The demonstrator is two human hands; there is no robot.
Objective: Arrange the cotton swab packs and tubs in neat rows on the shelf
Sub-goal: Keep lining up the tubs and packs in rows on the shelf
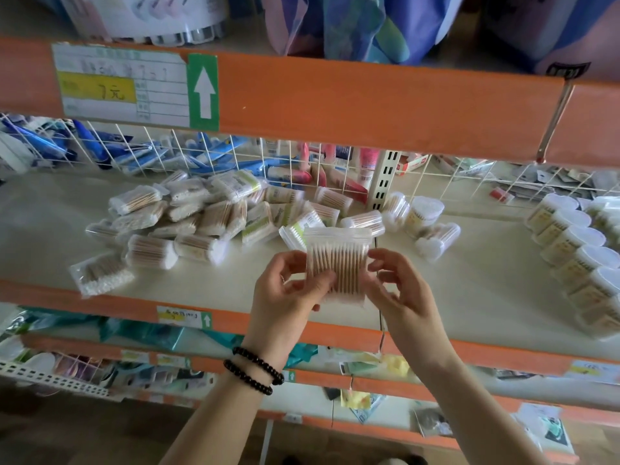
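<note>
The pack [336, 263] at the centre of the frame is clear, glossy plastic film with a frosted zip strip on top — inside, pale wooden sticks tipped with matt white cotton. The heap of packs [188, 216] at centre left has the same shiny crinkled film. The tubs [577, 243] at the right are smooth, translucent hard plastic with paper labels. The shelf [469, 280] looks matt cream, edged in smooth orange — behind it, white coated wire mesh [235, 156].
</note>
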